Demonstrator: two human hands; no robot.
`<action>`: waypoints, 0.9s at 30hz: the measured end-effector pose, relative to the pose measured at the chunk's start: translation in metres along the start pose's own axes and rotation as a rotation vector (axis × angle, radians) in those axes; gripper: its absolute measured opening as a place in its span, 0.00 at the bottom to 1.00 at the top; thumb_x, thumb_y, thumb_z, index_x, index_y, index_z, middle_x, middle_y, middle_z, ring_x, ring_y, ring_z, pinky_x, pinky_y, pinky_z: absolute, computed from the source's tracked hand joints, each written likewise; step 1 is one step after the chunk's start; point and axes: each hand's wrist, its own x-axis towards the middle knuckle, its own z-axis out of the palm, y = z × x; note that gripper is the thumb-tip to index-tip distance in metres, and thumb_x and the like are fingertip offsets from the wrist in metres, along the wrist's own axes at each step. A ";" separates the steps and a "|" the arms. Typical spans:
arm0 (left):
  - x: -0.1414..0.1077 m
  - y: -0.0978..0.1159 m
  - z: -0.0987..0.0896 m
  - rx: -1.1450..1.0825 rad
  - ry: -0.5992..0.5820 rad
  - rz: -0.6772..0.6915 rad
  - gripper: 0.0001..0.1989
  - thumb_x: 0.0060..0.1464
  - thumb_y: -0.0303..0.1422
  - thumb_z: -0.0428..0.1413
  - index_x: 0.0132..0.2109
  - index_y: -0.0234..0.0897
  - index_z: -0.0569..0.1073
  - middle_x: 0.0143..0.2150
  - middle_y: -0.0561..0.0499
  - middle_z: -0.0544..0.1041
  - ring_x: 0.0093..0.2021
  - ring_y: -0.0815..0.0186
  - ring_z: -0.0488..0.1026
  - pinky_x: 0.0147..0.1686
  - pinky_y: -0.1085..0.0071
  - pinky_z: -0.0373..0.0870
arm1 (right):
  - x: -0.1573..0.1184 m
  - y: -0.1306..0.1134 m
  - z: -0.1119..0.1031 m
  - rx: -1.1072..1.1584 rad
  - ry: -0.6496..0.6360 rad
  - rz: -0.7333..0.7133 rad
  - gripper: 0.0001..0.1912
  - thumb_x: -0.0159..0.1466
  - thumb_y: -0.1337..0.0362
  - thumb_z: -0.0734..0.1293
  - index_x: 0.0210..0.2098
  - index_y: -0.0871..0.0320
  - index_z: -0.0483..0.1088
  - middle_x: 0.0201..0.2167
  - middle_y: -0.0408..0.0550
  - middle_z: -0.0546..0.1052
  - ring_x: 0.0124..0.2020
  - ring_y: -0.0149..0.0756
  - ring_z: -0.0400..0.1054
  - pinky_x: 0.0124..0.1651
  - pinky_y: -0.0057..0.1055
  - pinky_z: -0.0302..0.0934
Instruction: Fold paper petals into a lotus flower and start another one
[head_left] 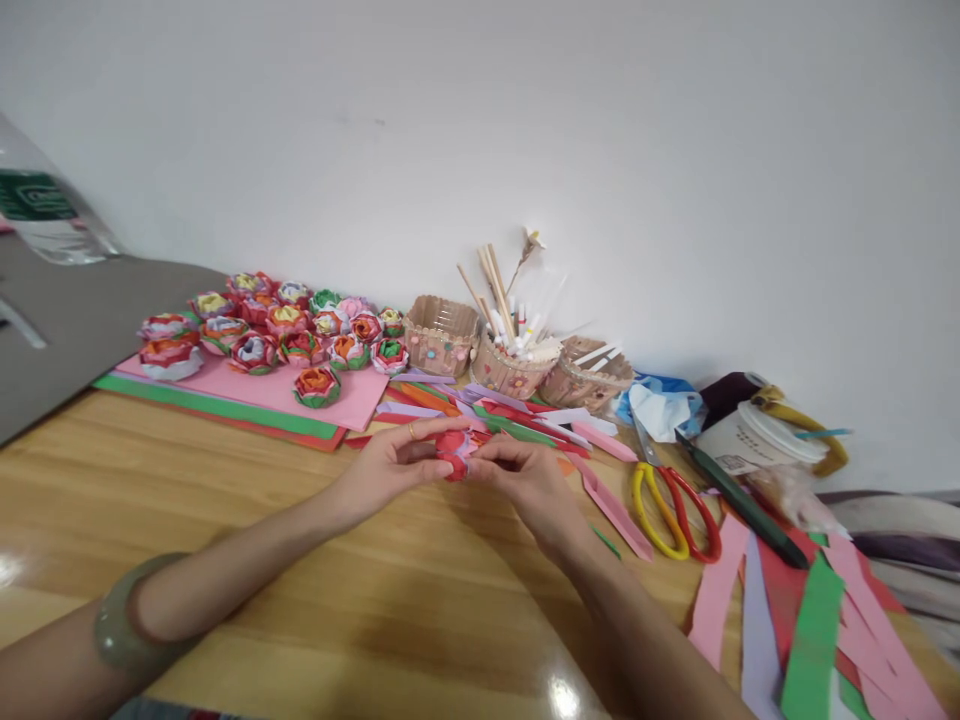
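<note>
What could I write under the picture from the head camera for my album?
Two hands hold a small red paper flower above a wooden table, near rows of finished ones.

Desk (442, 610): open wood along the near edge, between the forearms (247, 565), and leftward to the coloured sheets (352, 400). Obstacles: left hand (397, 462) and right hand (525, 480), mid-desk; paper flowers (316, 388), far left; baskets (441, 335) with upright sticks (496, 285), far edge; scissors (660, 510), lidded cup (757, 440), right; strips (814, 620), near right corner.
</note>
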 end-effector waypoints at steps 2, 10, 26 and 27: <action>0.000 0.000 -0.001 -0.019 -0.001 -0.002 0.21 0.46 0.29 0.59 0.50 0.41 0.71 0.53 0.47 0.73 0.50 0.61 0.71 0.52 0.61 0.64 | 0.000 -0.001 -0.002 -0.049 -0.019 -0.057 0.06 0.53 0.63 0.68 0.25 0.58 0.76 0.24 0.43 0.72 0.29 0.31 0.63 0.34 0.29 0.55; -0.001 0.001 0.002 -0.047 -0.027 -0.019 0.20 0.45 0.28 0.59 0.48 0.42 0.72 0.54 0.48 0.72 0.52 0.60 0.69 0.52 0.60 0.62 | -0.001 -0.004 0.002 -0.070 0.052 0.002 0.04 0.49 0.68 0.69 0.20 0.59 0.73 0.21 0.42 0.71 0.25 0.29 0.61 0.29 0.27 0.54; -0.002 -0.005 -0.002 -0.225 -0.015 -0.187 0.22 0.48 0.33 0.59 0.52 0.41 0.69 0.53 0.45 0.71 0.43 0.62 0.72 0.36 0.70 0.71 | -0.005 -0.008 0.005 -0.187 0.013 -0.095 0.07 0.54 0.65 0.66 0.24 0.59 0.75 0.23 0.44 0.73 0.27 0.32 0.63 0.31 0.28 0.55; -0.002 -0.005 -0.002 -0.231 -0.003 -0.178 0.22 0.48 0.32 0.60 0.52 0.41 0.69 0.52 0.45 0.71 0.42 0.63 0.72 0.35 0.71 0.71 | -0.005 -0.008 0.005 -0.203 0.022 -0.111 0.07 0.55 0.65 0.65 0.25 0.59 0.76 0.23 0.44 0.73 0.27 0.32 0.63 0.31 0.28 0.55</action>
